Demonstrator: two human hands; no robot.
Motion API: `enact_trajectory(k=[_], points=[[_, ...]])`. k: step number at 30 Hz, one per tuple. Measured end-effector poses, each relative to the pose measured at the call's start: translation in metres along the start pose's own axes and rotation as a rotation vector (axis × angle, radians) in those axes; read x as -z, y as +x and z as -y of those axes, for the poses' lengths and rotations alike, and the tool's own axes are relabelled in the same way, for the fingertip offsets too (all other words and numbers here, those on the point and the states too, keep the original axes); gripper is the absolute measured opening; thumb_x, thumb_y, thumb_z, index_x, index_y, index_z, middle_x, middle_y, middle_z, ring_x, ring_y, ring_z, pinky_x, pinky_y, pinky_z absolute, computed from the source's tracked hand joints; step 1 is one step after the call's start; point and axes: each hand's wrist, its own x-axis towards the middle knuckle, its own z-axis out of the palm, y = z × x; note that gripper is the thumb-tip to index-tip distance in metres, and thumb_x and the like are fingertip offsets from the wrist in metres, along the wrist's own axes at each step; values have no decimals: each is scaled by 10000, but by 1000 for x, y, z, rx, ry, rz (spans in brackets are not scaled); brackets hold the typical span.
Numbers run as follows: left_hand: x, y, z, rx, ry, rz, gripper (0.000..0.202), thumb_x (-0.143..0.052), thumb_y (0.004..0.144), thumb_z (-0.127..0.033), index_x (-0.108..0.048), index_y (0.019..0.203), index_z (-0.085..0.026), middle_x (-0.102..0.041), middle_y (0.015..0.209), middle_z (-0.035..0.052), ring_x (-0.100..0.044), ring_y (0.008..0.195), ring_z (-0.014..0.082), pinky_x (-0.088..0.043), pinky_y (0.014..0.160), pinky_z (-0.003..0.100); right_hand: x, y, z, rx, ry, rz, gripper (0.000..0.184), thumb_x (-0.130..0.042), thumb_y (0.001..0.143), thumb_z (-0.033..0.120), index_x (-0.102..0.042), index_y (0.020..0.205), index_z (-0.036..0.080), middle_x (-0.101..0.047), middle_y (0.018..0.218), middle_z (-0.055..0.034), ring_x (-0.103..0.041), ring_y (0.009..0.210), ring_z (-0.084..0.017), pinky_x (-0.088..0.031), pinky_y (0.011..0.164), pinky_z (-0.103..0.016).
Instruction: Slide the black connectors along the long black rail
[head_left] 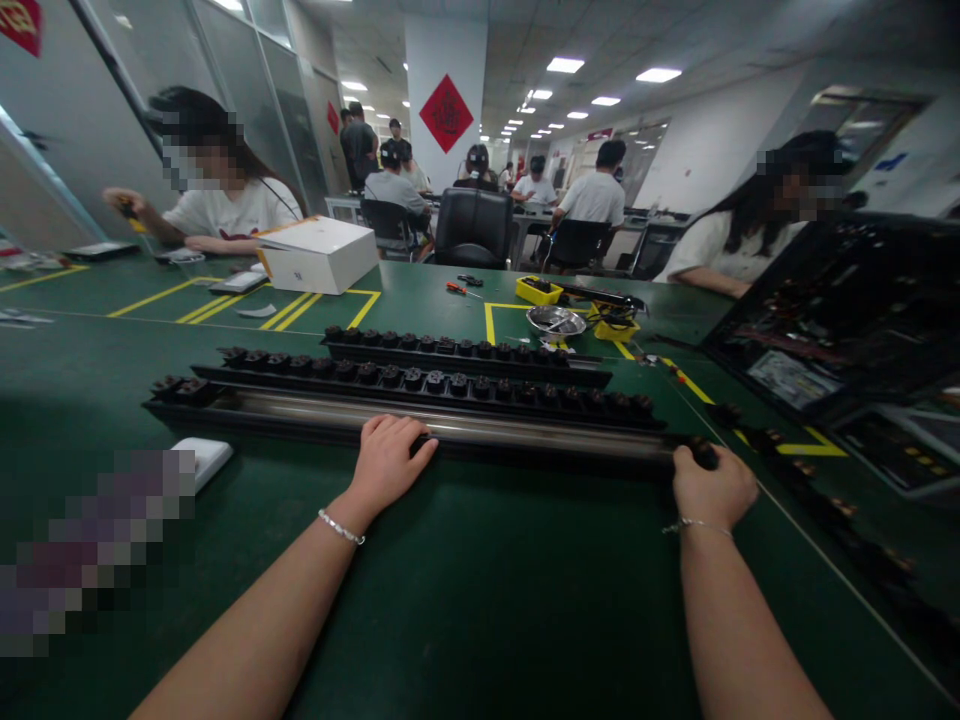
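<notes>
A long black channel (525, 436) with a shiny metal inside lies across the green table in front of me. Two black socket-like blocks (184, 388) sit at its left end. My left hand (390, 460) is closed over the channel's near wall at about its middle. At the right end my right hand (716, 487) is closed around a small black block (703, 453), partly hidden by the fingers; I cannot tell whether it is seated in the channel. Just behind lie two similar black strips, a nearer one (435, 384) and a farther one (465, 350), lined with several such blocks.
A white box (321, 256) stands at the back left. Farther back are a metal bowl (556, 321), yellow bins (538, 291) and a screwdriver (459, 290). More black blocks (814, 480) line the right side, near a large dark open case (840, 310). Co-workers sit on both sides.
</notes>
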Motion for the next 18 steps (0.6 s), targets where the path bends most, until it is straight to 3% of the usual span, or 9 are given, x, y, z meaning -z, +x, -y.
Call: enact_trajectory(k=[8, 18], points=[[1, 1, -1, 8, -12, 6, 215, -478, 875, -390, -619, 842, -232, -682, 833, 19, -572, 857, 220, -319, 888, 412, 4, 2, 3, -120, -33, -25, 431, -530, 664, 434, -653, 947, 133, -616, 943, -128, -528, 943, -293, -386, 928, -467], [0, 1, 1, 4, 2, 13, 202, -480, 874, -393, -611, 851, -241, -678, 841, 18, -570, 852, 219, -322, 870, 410, 10, 5, 2, -224, -5, -5, 419, -571, 672, 413, -645, 1002, 166, -602, 1007, -123, -535, 938, -277, -410, 883, -422]])
